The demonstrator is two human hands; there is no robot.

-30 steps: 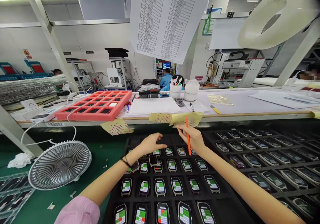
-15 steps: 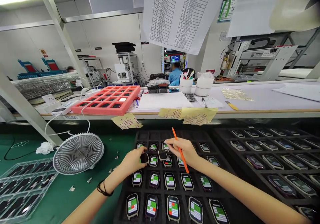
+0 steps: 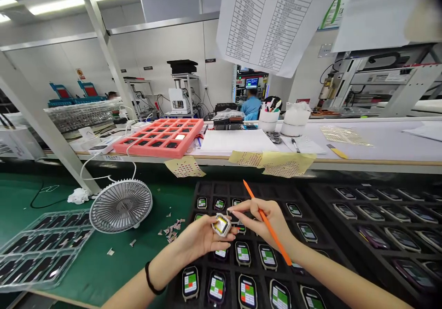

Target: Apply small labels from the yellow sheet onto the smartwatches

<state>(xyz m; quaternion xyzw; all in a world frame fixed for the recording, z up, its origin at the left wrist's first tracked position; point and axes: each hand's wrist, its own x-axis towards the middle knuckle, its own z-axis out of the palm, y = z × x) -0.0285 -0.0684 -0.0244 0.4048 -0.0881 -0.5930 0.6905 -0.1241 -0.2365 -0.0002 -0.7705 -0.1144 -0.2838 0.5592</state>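
Orange stick — in right hand

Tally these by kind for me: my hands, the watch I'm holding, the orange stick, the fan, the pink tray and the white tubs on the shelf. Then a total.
Left hand and right hand: 2
Held watch: 1
Orange stick: 1
Fan: 1
Pink tray: 1
White tubs: 2
Total: 8

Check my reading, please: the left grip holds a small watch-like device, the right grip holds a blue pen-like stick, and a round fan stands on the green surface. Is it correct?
Not entirely: the pen-like stick in the right grip is orange, not blue, as the head view shows. The left grip does hold a small watch-like device, and a round fan stands on the green surface.
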